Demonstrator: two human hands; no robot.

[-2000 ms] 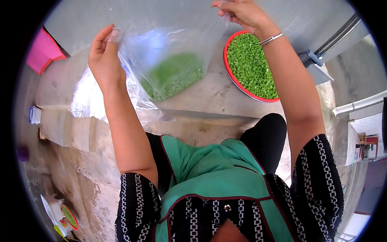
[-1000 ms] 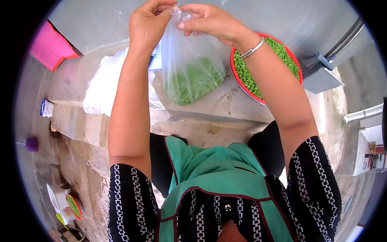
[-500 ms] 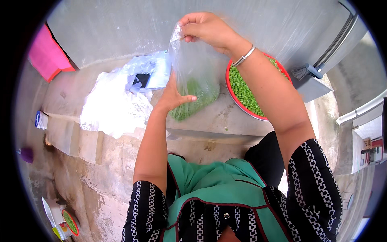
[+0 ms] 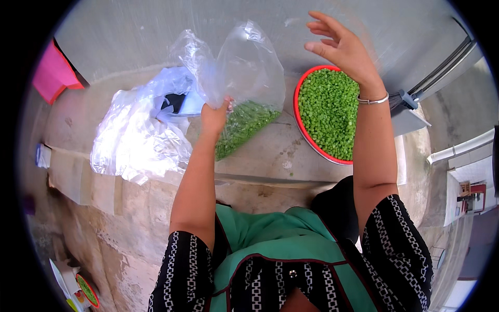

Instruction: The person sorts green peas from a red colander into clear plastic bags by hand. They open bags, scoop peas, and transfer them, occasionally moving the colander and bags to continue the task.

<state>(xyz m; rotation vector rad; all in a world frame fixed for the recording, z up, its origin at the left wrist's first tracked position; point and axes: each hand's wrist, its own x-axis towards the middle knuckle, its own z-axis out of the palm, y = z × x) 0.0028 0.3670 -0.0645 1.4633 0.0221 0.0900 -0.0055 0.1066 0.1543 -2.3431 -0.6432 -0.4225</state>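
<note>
A clear plastic bag [image 4: 252,70] stands on the ledge before me, its lower part filled with small green vegetable pieces [image 4: 247,125]. My left hand [image 4: 214,117] is closed on the bag's left side, just above the filling. The bag's upper part puffs out loosely, with a crumpled flap to the left. My right hand [image 4: 343,52], fingers apart and holding nothing, is raised in the air by the far side of a red-rimmed basin [image 4: 298,112]. Similar green pieces [image 4: 327,114] fill this basin; my right forearm hides its right edge.
A heap of clear plastic bags [image 4: 138,135] lies left of my left hand, with a dark item [image 4: 173,102] among them. A brush [image 4: 403,99] and a grey dustpan [image 4: 410,122] stand right of the basin. The wall [image 4: 156,31] rises behind the ledge.
My right hand has let go of the bag's top and moved right, opening. The bag's top has spread out. My left hand has shifted slightly and now grips the bag's side.
</note>
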